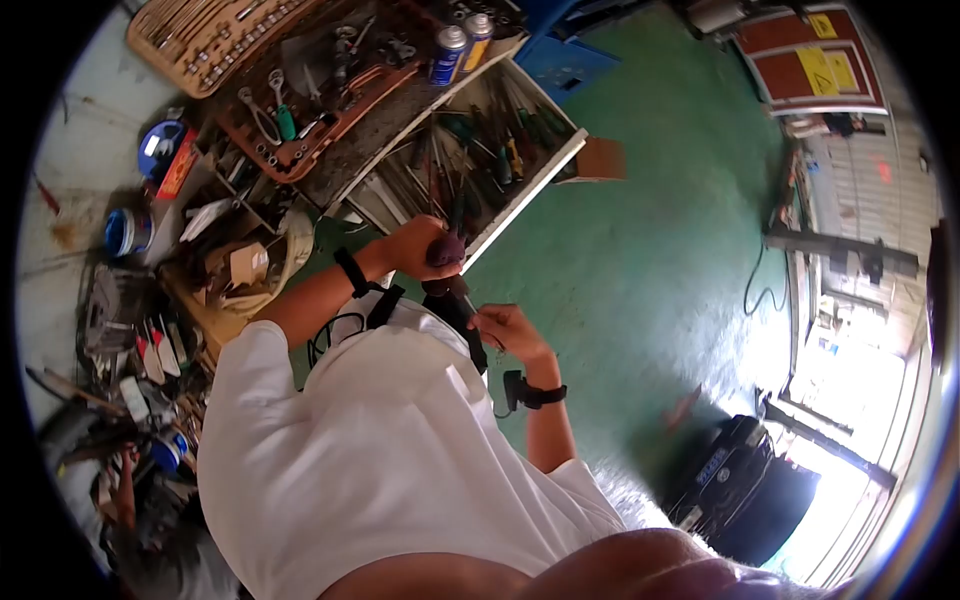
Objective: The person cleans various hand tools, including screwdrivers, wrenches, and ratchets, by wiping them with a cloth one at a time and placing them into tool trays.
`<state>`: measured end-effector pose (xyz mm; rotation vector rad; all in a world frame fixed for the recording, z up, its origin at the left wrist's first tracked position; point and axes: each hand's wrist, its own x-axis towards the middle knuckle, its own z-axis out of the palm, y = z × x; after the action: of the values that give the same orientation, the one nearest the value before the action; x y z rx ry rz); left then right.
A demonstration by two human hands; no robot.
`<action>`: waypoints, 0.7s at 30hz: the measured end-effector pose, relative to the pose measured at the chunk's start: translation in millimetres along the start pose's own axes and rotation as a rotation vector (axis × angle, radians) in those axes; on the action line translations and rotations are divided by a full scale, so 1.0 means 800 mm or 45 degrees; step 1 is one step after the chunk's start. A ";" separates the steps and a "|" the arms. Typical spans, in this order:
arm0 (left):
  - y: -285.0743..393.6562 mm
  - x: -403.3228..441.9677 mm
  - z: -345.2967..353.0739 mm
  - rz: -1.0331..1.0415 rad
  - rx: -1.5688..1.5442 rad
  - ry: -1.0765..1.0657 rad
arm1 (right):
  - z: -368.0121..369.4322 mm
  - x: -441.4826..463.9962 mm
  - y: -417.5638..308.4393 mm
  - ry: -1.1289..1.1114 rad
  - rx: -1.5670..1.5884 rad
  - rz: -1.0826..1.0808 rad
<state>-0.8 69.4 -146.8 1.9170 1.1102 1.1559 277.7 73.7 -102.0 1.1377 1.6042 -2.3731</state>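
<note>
In front of my waist, my left hand [412,246] is closed around the dark maroon, round-ended handle of what looks like a screwdriver [446,250]. A thin metal shaft runs down from it towards my right hand [508,330], whose fingers are pinched together at the shaft; its tip is hidden or too small to make out. Just beyond my left hand is an open drawer [545,165] full of screwdrivers and other long hand tools, some with green, black or yellow handles.
On the bench [345,165] above the drawer are an orange tool tray [290,172], a socket set case [205,50] and two spray cans [449,55]. Cluttered boxes and a blue-lidded tub [127,232] are at left. Green floor [640,230] extends right, towards a dark car [735,480].
</note>
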 end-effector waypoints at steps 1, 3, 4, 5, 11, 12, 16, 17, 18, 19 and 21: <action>0.006 0.001 0.007 -0.032 0.018 0.018 | -0.014 0.000 -0.001 -0.037 -0.039 0.034; 0.015 -0.004 0.027 -0.258 -0.003 0.027 | -0.038 0.003 0.005 -0.121 -0.003 0.059; 0.011 -0.004 0.043 -0.321 0.116 -0.034 | -0.050 0.009 -0.001 -0.162 -0.029 0.066; 0.008 -0.007 0.055 -0.365 0.131 -0.021 | -0.061 0.015 -0.005 -0.203 -0.048 0.071; 0.058 0.045 0.078 -0.342 0.333 -0.165 | -0.134 0.076 -0.024 -0.682 -0.098 0.192; 0.072 0.054 0.083 -0.442 0.164 0.003 | -0.147 0.095 -0.014 -0.771 -0.194 0.063; 0.056 0.073 0.114 -0.555 0.314 0.312 | -0.169 0.161 0.018 -0.624 -0.775 -0.518; 0.056 0.071 0.112 -0.648 0.403 0.280 | -0.163 0.171 0.013 -0.537 -0.814 -0.586; 0.090 0.078 0.097 -0.997 0.035 0.434 | -0.158 0.180 0.008 -0.446 -0.853 -0.650; 0.089 0.063 0.102 -1.023 0.035 0.449 | -0.163 0.209 0.013 -0.508 -0.820 -0.459; 0.071 0.035 0.110 -0.973 -0.469 0.751 | -0.194 0.287 0.057 -0.621 -0.874 -0.238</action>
<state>105.4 61.1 -126.1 0.7422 1.5968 1.3531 213.8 258.0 -303.6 0.2687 2.1072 -1.7186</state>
